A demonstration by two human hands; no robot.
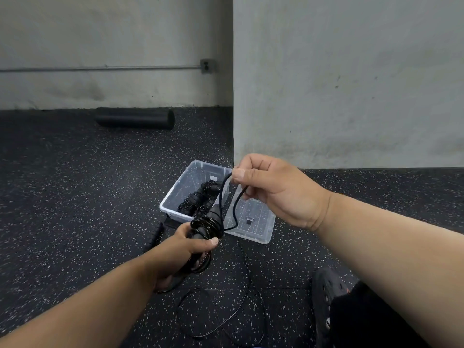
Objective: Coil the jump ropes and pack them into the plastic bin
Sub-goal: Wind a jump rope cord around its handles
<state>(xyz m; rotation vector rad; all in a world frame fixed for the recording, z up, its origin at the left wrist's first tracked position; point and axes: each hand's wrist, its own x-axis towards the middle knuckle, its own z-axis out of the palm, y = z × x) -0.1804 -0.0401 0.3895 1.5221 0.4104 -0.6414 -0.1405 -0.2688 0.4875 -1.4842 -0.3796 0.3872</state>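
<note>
While half-coiled, thin black jump rope w/ handles, loose tail on floor

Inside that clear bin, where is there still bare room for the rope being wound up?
The plastic bin has bare floor along its left wall and far end. Its near right side is crowded with coiled jump ropes. The lid lies beside it; loose cord trails across the floor nearer the person.

The plastic bin is sitting on the floor just beyond the left hand, coiled ropes lying inside; its lid is lying below the right hand; a foam roller is lying well behind.
</note>
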